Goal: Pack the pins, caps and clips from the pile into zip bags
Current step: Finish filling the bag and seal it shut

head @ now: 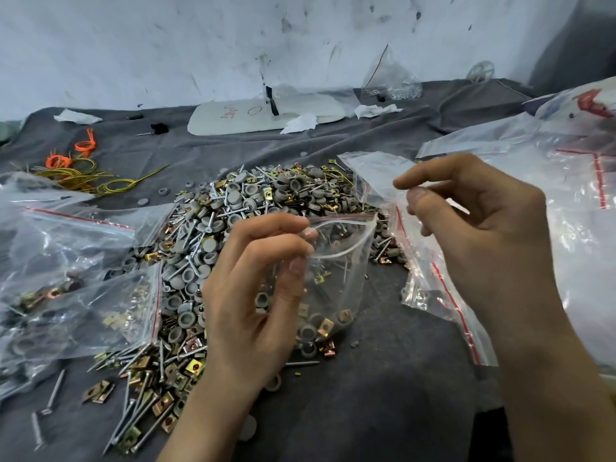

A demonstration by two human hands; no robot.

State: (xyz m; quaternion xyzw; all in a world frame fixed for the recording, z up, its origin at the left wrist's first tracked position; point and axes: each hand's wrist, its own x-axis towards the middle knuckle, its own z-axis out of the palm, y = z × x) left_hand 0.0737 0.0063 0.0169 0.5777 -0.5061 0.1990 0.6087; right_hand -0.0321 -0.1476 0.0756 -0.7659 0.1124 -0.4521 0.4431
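Far left: filled clear zip bags with red seal lines (pixel 76 278) lie heaped on the dark grey cloth (pixel 383 395). Grey caps and brass-coloured clips show through the plastic.
Behind them: orange and yellow-green wire loops (pixel 76 161) lie on the cloth, well apart from both hands.
Lower left: loose silver pins (pixel 53 395) lie scattered with flat clips at the near edge of the heap.
Centre: the mixed pile (pixel 233 208) of round grey caps, silver pins and brass clips spreads over the cloth between the filled bags and the hands.
Back centre: a flat white board with red handwriting (pixel 266 115) lies near the wall.
Left hand (pixel 256 295): raised over the pile's near right edge with fingers curled. Thumb and fingertips pinch the near lip of the small clear zip bag (pixel 336 278).
That bag: it hangs from the pinch with its mouth gaping and a red seal line along the far lip. A few grey caps and brass clips sit at its bottom.
Right hand (pixel 466 221): higher, with forefinger and thumb closed on thin plastic and the other fingers loosely curled. It seems to hold the flat empty clear bag (pixel 376 171), though overlapping layers make this uncertain.
Below it: a sheaf of empty red-lined zip bags (pixel 433 295) slopes down to the cloth.
Far right: a large crinkled clear plastic sack with red markings (pixel 566 195).
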